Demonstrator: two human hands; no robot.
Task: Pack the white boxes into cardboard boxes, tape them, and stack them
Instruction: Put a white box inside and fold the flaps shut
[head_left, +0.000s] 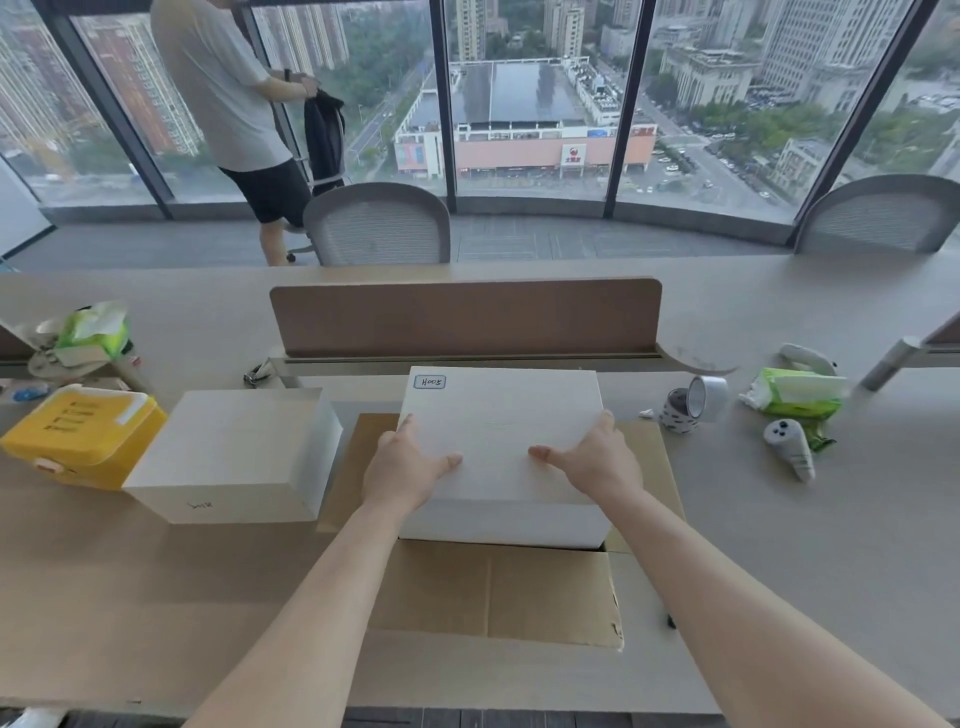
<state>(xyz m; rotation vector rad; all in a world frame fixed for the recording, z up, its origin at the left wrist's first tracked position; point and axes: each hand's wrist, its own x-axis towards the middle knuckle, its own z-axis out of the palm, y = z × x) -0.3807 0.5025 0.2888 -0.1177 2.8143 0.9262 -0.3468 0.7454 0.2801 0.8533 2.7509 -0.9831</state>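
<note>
My left hand (410, 467) and right hand (592, 457) clasp the white box (498, 415) by its sides, thumbs flat on top, fingers wrapped over the edges. It sits partly inside the open cardboard box (493, 587). It looks stiff and smooth, likely slippery, so gripping both sides suits it. A second white box (234, 457) waits left of the cardboard box.

A white box (501, 441) labelled "H005" sits level, partly sunk into an open cardboard box (493, 592), a second white box (234, 452) at its nine o'clock.
</note>
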